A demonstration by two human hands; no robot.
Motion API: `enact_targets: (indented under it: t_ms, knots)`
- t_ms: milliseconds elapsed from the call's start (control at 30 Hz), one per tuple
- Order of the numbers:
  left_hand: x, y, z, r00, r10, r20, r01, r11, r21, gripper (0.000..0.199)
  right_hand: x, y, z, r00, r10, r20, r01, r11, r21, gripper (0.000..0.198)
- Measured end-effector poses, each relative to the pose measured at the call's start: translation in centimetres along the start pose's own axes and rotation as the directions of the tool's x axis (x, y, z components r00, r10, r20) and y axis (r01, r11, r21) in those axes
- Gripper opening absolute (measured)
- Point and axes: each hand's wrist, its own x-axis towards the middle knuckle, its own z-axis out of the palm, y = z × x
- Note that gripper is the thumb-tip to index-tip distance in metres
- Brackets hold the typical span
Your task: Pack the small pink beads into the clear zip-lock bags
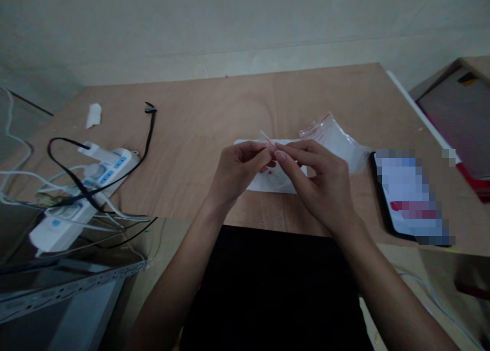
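Note:
My left hand (245, 162) and my right hand (321, 172) meet above the middle of the wooden table. Both are closed, fingertips pinching a small clear zip bag (266, 138) whose red seal line shows between them. Most of that bag is hidden by my fingers. Underneath lies a white sheet of paper (256, 184), with a few tiny reddish bits (270, 172) visible below my left fingertips. Beyond my right hand is a pile of clear zip bags (344, 141) with red seal lines.
A phone (413, 203) lies to the right, its screen lit and blurred. On the left, a white power strip (111, 174) carries plugs and tangled cables at the table's edge. A white scrap (94, 115) sits at the back left. A wall runs behind the wooden table (199, 126).

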Motion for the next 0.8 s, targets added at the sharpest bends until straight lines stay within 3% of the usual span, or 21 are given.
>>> enact_targets:
  t_ms: [133,233,300,367,433,500,567,667,733,800]
  knots:
    - [0.6,0.4,-0.6,0.986,0.103,0.132,-0.113,0.991,0.071,0.012,1.0,0.0,0.0,0.980,0.188,0.059,-0.196,0.950,0.243,0.016]
    - [0.7,0.7,-1.0,0.950,0.199,0.242,-0.255,0.940,0.228,0.017,1.6,0.2,-0.3,0.968,0.187,0.167,-0.231,0.927,0.296,0.016]
    - [0.5,0.9,-1.2,0.928,0.234,0.291,-0.340,0.852,0.399,0.021,1.7,0.3,-0.4,0.972,0.149,0.183,-0.184,0.964,0.191,0.017]
    - [0.2,1.1,-1.2,0.908,0.259,0.329,-0.409,0.719,0.562,0.020,1.5,0.3,-0.3,0.981,0.099,0.166,-0.097,0.995,-0.019,0.018]
    - [-0.2,1.2,-1.2,0.896,0.282,0.343,-0.444,0.585,0.679,0.019,1.2,0.1,-0.2,0.994,0.048,0.103,-0.021,0.970,-0.241,0.021]
    - [-0.7,1.3,-1.2,0.905,0.279,0.320,-0.423,0.524,0.740,0.020,0.9,-0.1,-0.3,1.000,0.027,0.008,-0.022,0.928,-0.373,0.022]
    - [-1.3,1.3,-1.1,0.927,0.259,0.272,-0.372,0.523,0.767,0.023,0.6,-0.3,-0.6,0.996,0.041,-0.077,-0.070,0.907,-0.416,0.021]
    - [-1.8,1.6,-0.9,0.953,0.206,0.222,-0.302,0.595,0.745,0.023,0.4,-0.3,-1.3,0.993,0.105,-0.056,-0.118,0.941,-0.318,0.013]
    - [-2.0,2.0,-0.7,0.969,0.168,0.183,-0.249,0.671,0.699,0.024,0.3,0.1,-1.5,0.994,0.106,0.025,-0.103,0.989,-0.102,0.019]
    - [-2.0,2.3,-0.5,0.977,0.128,0.171,-0.209,0.743,0.636,0.027,0.2,0.7,-1.5,0.988,0.052,0.149,-0.079,0.980,0.182,0.043]
